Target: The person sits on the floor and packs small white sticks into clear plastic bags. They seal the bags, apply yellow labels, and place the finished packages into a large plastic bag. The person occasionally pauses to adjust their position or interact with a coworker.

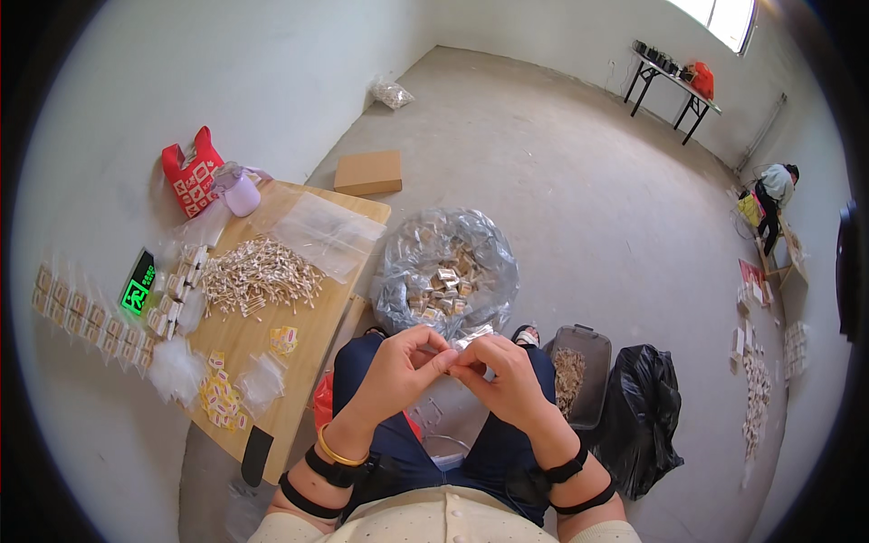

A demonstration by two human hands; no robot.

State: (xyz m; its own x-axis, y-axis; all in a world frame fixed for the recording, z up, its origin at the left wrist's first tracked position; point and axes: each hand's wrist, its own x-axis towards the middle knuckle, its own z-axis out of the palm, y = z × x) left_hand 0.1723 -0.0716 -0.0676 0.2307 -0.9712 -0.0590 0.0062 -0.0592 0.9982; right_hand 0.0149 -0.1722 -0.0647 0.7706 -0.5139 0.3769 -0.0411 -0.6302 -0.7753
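Note:
My left hand [398, 373] and my right hand [509, 380] meet in front of my lap, thumbs and forefingers pinched together. Between them is a small shiny clear plastic bag [472, 338], mostly hidden by my fingers; its contents cannot be made out. Just beyond my hands, a big clear plastic sack [398, 294] stands on the floor, holding many small packs [446, 277]. To the left, the wooden table [317, 317] carries a heap of cotton swabs [258, 276], small yellow-and-white cards [220, 395] and small clear bags [262, 382].
A grey bin [593, 362] with swab-like pieces and a black garbage bag [640, 416] stand right of my legs. A cardboard box [368, 172] lies past the table, which also bears a lilac bottle [239, 192] and red bag [193, 172]. A person [777, 195] works far right.

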